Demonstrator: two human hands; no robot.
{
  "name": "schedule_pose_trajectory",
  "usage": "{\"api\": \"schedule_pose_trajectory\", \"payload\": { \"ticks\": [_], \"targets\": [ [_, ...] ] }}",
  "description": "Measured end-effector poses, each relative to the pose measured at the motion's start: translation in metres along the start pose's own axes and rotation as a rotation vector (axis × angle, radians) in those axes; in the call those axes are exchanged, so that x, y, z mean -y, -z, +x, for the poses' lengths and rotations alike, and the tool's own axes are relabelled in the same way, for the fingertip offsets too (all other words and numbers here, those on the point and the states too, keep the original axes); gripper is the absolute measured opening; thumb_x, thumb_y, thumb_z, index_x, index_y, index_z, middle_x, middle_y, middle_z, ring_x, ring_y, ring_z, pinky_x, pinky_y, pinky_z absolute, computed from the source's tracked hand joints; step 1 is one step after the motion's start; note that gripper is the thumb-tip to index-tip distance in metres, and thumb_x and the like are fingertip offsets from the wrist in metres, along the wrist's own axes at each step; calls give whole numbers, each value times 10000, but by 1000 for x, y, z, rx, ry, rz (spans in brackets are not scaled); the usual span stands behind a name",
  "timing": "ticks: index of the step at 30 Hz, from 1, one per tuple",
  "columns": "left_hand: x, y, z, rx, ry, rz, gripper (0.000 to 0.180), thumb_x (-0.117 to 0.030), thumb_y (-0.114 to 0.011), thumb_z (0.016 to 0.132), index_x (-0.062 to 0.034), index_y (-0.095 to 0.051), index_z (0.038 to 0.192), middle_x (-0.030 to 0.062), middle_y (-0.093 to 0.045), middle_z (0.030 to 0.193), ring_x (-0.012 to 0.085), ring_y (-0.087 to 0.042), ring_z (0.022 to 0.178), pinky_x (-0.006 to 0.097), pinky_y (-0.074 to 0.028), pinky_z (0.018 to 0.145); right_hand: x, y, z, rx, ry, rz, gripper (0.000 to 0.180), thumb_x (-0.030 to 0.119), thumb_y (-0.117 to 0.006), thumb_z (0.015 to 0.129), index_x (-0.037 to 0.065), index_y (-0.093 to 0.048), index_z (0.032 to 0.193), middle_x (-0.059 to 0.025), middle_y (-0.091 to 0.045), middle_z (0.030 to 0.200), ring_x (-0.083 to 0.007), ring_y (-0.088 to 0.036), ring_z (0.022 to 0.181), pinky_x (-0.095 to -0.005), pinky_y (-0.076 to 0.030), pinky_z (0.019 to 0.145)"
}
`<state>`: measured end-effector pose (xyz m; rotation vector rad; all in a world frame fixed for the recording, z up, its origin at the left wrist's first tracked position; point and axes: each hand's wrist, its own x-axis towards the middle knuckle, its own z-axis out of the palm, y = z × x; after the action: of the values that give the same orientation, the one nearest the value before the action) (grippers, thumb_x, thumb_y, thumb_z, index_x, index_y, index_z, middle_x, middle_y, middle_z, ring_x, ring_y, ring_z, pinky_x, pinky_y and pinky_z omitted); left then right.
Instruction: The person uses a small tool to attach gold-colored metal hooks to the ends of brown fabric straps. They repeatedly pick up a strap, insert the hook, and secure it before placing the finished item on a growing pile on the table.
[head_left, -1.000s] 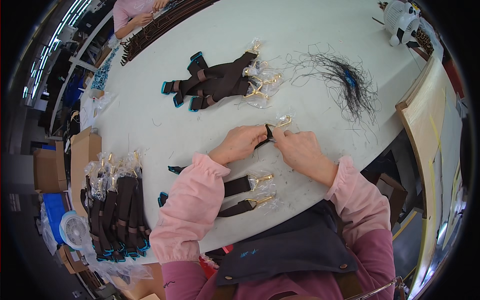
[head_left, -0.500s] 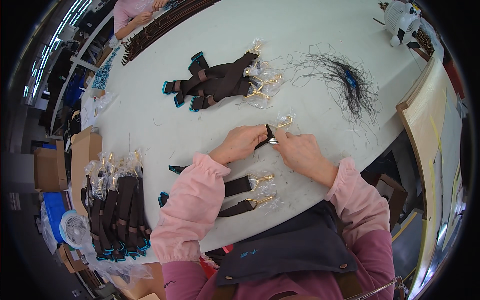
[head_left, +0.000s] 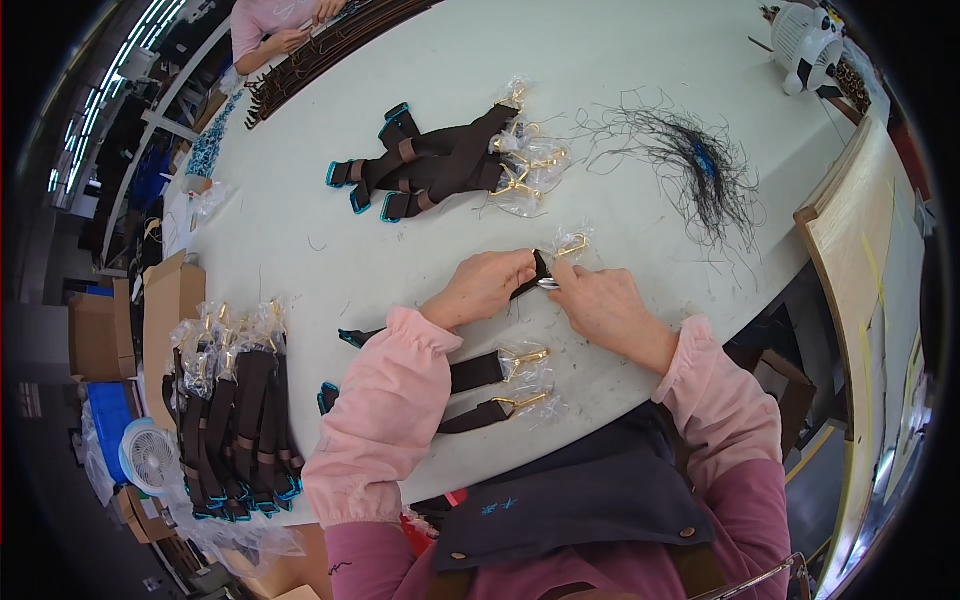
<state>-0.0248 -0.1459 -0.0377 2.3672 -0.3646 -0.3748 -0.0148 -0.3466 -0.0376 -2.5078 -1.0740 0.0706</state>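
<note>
My left hand pinches a dark brown webbing strap near its end. A gold snap hook in clear plastic wrap lies just past my fingertips at that end. My right hand is closed around small silver thread snips, whose metal tip touches or nearly touches the strap; most of the tool is hidden in my fingers. Under my left forearm the strap's other end shows. Nearer to me lie two more straps, one broad and one narrower, with wrapped gold hooks.
Crossed straps with blue-wrapped buckles lie farther up the white table. A tangle of black thread is at right. More straps hang over the left edge. A white fan stands far right; another person's arm is far left.
Almost nothing differs. Both hands keep their grip on the strap and snips at the same spot; the whole view has shifted very slightly.
</note>
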Motion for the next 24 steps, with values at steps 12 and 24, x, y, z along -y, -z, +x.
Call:
{"api": "schedule_pose_trajectory", "payload": {
  "ticks": [12, 24],
  "targets": [
    [-1, 1, -1, 15, 24, -1, 159, -242, -491, 906, -96, -552, 921, 106, -619, 840, 332, -568, 791, 417, -423, 635, 1, 0, -1, 16, -10, 28, 241, 220, -590, 841, 44, -432, 884, -109, -615, 687, -310, -598, 548, -405, -439, 466],
    [1, -1, 0, 12, 10, -24, 155, -237, -488, 908, -95, -550, 915, 110, -613, 825, 333, -564, 772, 414, -421, 629, 1, 1, -1, -1, 7, 23, 207, 187, -584, 836, 43, -444, 885, -112, -617, 670, -298, -608, 550, -395, -445, 459]
  ]
}}
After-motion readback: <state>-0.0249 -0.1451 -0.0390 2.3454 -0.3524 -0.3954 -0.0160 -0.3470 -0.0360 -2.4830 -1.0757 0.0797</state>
